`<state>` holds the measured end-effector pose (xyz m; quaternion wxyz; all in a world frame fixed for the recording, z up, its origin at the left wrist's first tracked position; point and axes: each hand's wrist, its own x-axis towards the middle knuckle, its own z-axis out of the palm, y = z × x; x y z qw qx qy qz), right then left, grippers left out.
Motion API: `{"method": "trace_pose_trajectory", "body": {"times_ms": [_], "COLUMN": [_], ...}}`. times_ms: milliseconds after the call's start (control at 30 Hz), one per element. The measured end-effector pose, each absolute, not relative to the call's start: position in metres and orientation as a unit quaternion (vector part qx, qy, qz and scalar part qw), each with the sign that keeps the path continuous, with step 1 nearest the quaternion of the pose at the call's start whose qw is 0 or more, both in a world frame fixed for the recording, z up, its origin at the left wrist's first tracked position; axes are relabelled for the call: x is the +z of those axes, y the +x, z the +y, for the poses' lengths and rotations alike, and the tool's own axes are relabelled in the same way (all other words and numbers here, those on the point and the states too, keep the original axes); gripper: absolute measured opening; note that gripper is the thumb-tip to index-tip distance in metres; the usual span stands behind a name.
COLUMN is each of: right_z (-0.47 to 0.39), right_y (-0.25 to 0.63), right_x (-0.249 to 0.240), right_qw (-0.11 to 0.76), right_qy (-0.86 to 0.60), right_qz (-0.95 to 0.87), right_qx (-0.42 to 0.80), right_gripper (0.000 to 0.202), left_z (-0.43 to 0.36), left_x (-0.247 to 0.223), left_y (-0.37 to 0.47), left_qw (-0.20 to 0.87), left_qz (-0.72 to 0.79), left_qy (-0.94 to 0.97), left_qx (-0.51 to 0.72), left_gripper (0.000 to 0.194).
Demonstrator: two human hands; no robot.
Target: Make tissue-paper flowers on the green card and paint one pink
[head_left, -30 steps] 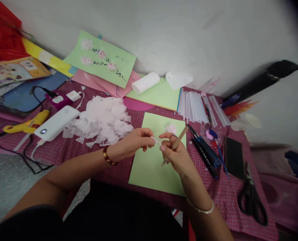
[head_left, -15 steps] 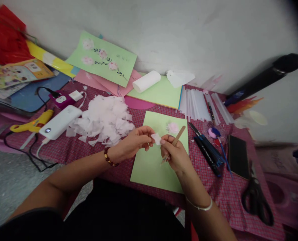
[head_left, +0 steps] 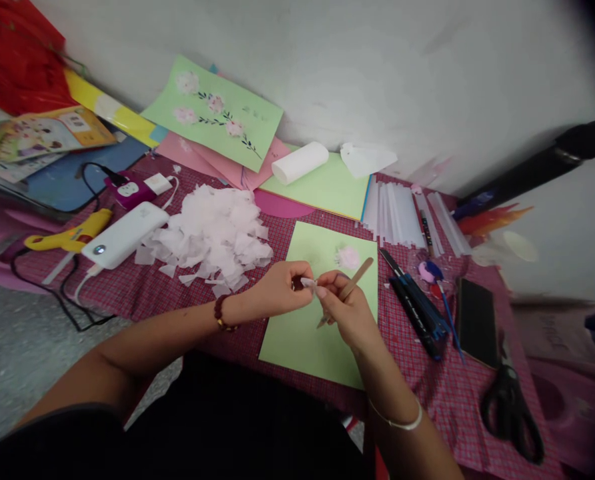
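Observation:
Between my two hands is a small piece of white tissue paper (head_left: 308, 283), bunched and pinched at the fingertips. My left hand (head_left: 282, 288) closes on its left side, thumb against fingers. From the right, my right hand (head_left: 345, 303) pinches the same piece, while a thin wooden stick (head_left: 360, 275) lies slanted through its fingers. Both hands are above a light green sheet (head_left: 297, 340). A fluffy pale pink paper flower (head_left: 347, 257) sits near the top of that sheet. To the left spreads a heap of cut white tissue pieces (head_left: 217, 230).
A yellow glue gun (head_left: 72, 233) and a white power bank (head_left: 125, 235) lie at left. Behind are a green flower picture (head_left: 217, 113) and a white paper roll (head_left: 300, 163). Glue sticks (head_left: 395, 213), pens (head_left: 412, 307), a phone (head_left: 476, 321) and black scissors (head_left: 511, 407) lie at right.
The tissue piece was spread flat between my fingertips and is now bunched up. My left hand's fingers have curled in closer to my right hand. The view has shifted slightly.

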<state>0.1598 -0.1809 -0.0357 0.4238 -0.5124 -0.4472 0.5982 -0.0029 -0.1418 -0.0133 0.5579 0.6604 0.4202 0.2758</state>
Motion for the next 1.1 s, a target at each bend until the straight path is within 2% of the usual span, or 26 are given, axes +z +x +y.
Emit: {"method": "trace_pose_trajectory", "body": {"times_ms": [100,333,533,733,1000,1100], "right_z": [-0.181,-0.181,-0.182,-0.181,-0.181,-0.178], "right_y": [0.159,0.159,0.158,0.159,0.159,0.168], "right_x": [-0.036,-0.042,-0.038,-0.038,-0.041,-0.036], "right_qw": [0.417,0.441,0.425,0.425,0.417,0.406], "right_qy": [-0.527,-0.546,-0.546,-0.552,-0.54,-0.516], "right_qz": [-0.462,-0.412,-0.44,-0.461,-0.462,-0.471], "right_qx": [0.579,0.581,0.572,0.55,0.567,0.589], "right_gripper": [0.027,0.024,0.027,0.026,0.024,0.019], "left_z": [-0.141,-0.134,-0.139,-0.139,-0.143,-0.131], "left_x": [-0.015,-0.013,-0.005,-0.014,-0.026,-0.013], "left_y": [-0.005,-0.017,-0.005,-0.002,-0.014,-0.027], "left_qw": [0.545,0.606,0.663,0.688,0.688,0.642], "left_qz": [0.417,0.447,0.432,0.432,0.438,0.466], "left_qy": [0.684,0.608,0.533,0.517,0.504,0.539], "left_qx": [0.248,0.253,0.3,0.269,0.284,0.283], "left_gripper": [0.01,0.006,0.027,0.01,0.016,0.016]}}
